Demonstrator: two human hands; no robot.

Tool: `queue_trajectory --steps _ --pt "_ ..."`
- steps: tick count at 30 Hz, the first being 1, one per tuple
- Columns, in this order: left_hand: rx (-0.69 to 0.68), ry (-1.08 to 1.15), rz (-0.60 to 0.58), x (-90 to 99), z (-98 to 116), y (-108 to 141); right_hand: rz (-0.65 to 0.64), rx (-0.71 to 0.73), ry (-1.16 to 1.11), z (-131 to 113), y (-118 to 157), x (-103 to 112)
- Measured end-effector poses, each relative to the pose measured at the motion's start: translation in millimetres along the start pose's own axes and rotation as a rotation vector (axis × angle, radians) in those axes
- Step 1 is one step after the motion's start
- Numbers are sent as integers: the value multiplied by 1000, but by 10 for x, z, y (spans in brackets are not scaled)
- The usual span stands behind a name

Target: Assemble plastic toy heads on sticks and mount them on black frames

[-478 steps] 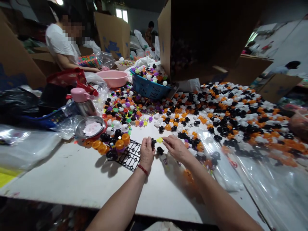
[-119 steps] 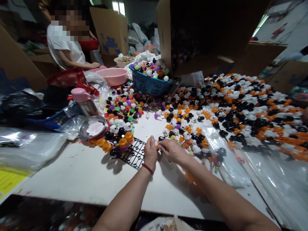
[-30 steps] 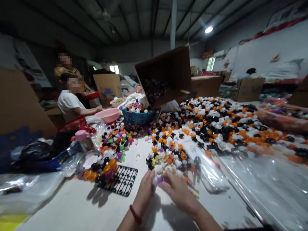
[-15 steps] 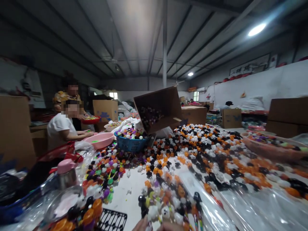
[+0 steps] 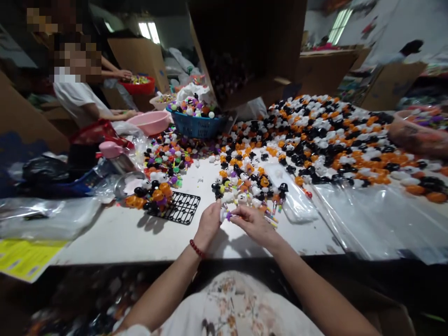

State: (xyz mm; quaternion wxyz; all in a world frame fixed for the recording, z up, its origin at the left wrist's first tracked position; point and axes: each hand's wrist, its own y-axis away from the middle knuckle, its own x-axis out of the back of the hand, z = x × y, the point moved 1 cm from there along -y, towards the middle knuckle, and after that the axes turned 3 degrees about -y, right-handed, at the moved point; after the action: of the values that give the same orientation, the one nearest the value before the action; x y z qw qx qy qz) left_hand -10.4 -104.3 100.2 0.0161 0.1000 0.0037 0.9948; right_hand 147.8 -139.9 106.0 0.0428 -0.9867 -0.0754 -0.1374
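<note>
Near the table's front edge, my left hand (image 5: 209, 223) has its fingers closed round a small white piece (image 5: 223, 214). My right hand (image 5: 252, 224) pinches a small purple part (image 5: 228, 216) against that white piece, so the hands almost meet. Just beyond them lies a loose pile of white, orange, black and yellow figures (image 5: 243, 198), some with coloured sticks. Left of my hands is a black grid rack (image 5: 185, 206), its left end covered by orange, black and purple pieces (image 5: 161, 192).
A blue basket (image 5: 198, 127), a pink basin (image 5: 150, 122) and a tilted cardboard box (image 5: 245, 95) stand behind. Plastic bags (image 5: 381, 219) lie right; a pink-lidded flask (image 5: 117, 156) stands left. A person in white (image 5: 75, 100) works at the back left.
The view has tilted downward, bringing both hands, forearms and the table's front edge into sight. Earlier only fingertips showed at the bottom edge.
</note>
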Motion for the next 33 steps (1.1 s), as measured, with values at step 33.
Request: queue_trajectory --steps 33 --pt "-400 -1262 51 1207 -1314 310 -336 219 1127 327 -2409 -1142"
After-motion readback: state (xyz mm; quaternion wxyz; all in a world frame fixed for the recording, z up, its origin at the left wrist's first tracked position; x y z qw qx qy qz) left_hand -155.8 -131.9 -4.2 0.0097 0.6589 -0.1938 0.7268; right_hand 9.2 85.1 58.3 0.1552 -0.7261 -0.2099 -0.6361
